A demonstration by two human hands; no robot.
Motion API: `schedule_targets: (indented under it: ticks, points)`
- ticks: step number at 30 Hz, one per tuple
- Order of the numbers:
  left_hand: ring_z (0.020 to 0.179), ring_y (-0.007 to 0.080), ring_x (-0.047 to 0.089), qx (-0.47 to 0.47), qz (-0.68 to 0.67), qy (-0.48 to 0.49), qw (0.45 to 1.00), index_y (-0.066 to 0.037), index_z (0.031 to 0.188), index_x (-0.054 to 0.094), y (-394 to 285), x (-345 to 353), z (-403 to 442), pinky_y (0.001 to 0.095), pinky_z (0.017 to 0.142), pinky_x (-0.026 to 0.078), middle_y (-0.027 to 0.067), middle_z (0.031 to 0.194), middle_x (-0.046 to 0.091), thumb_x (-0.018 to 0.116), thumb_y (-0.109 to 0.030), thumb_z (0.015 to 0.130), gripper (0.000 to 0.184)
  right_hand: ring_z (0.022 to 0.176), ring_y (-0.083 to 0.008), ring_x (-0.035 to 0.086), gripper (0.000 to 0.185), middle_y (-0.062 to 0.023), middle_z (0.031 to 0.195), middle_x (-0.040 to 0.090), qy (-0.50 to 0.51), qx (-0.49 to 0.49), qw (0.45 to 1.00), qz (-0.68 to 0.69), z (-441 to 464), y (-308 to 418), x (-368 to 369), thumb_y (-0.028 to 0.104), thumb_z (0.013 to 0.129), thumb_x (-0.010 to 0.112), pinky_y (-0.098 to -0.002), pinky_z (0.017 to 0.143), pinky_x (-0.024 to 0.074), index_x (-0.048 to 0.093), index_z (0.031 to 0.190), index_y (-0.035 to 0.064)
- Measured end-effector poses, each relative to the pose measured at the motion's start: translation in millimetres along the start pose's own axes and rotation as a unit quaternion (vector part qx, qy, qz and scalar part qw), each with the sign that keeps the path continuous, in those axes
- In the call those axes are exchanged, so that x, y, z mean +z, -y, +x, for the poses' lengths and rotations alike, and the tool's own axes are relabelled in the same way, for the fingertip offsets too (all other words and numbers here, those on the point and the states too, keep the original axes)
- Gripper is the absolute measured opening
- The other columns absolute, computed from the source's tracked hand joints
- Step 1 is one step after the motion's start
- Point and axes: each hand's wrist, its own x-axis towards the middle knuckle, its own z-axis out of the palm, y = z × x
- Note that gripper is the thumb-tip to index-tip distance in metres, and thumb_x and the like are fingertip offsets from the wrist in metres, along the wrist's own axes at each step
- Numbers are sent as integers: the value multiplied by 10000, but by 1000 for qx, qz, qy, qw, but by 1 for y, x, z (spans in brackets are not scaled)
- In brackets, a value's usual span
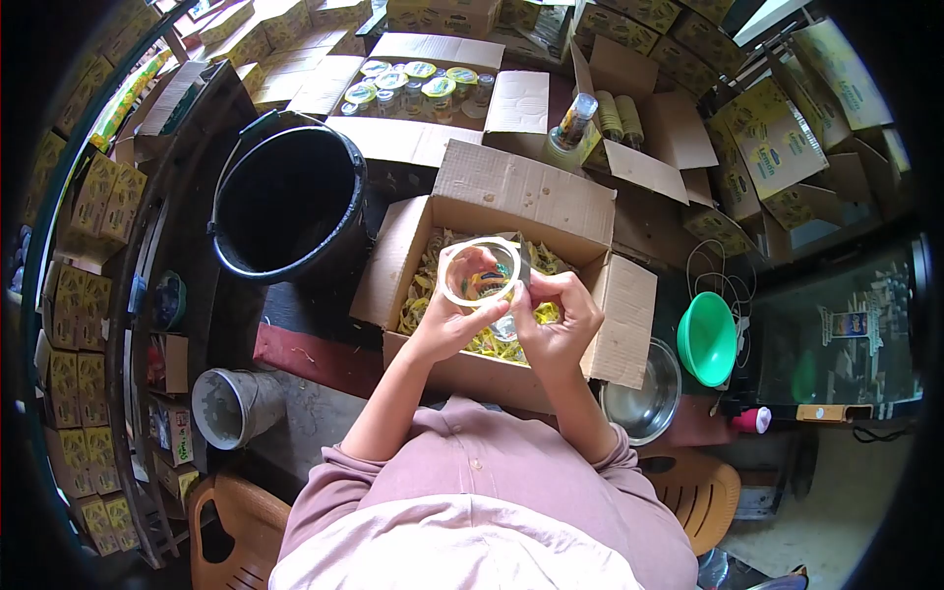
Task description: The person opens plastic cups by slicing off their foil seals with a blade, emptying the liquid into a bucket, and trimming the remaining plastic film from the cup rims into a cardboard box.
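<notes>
Gripping cup in left fingers, pinching dark strip at its rim with right fingers, above open box.

2 hands, 1 clear cup, 1 black bucket, 1 grey bucket, 1 green bowl, 1 metal bowl and 2 brown chairs.

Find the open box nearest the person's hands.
The middle box: the left hand and right hand are over it. The box behind, holding clear containers, and the box right of that lie farther away.
</notes>
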Motion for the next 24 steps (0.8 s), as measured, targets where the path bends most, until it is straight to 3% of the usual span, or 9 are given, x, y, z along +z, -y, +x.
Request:
schedule_targets:
  ticks: [7, 14, 24]
  points:
    - [1132, 170, 390, 35, 53, 31, 998, -89, 1193, 310, -5, -3, -8, 352, 935, 364, 51, 1101, 383, 675, -47, 727, 594, 598, -96, 584, 118, -61, 682, 584, -11, -37, 999, -26, 0, 6, 3, -73, 665, 651, -206, 532, 470, 588, 747, -17]
    - [1131, 173, 392, 18, -34, 43, 998, -75, 1202, 311, -10, -1, -10, 345, 941, 368, 65, 1115, 391, 667, -34, 728, 594, 540, -116, 577, 146, -68, 651, 575, -29, -28, 999, 6, -5, 9, -2, -53, 647, 659, -222, 502, 454, 601, 766, 11]
    - [1108, 173, 411, 37, 2, 38, 999, -67, 1196, 319, -12, -2, -12, 337, 951, 369, 68, 1092, 399, 667, -33, 732, 581, 523, -123, 562, 153, -62, 653, 566, -19, -67, 997, -38, -10, 16, -4, -47, 645, 660, -232, 481, 442, 605, 770, 22]
